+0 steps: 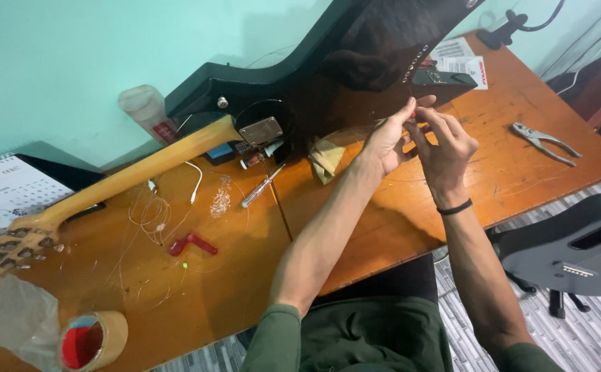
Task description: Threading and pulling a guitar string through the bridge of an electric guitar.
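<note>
Guitar (328,76) lies face-down on the surface (521,172); left hand (386,141) and right hand (445,141) meet at its back, fingers pinched together on a thin string (362,127), keeping it taut.

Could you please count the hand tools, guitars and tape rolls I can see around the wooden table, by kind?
Hand tools: 3 (silver metal pliers, clear-handled screwdriver, red plastic string winder)
Guitars: 2 (dark glossy electric guitar lying face down, matt grey guitar body on a stand)
Tape rolls: 1 (brown packing tape roll)
Total: 6
</note>
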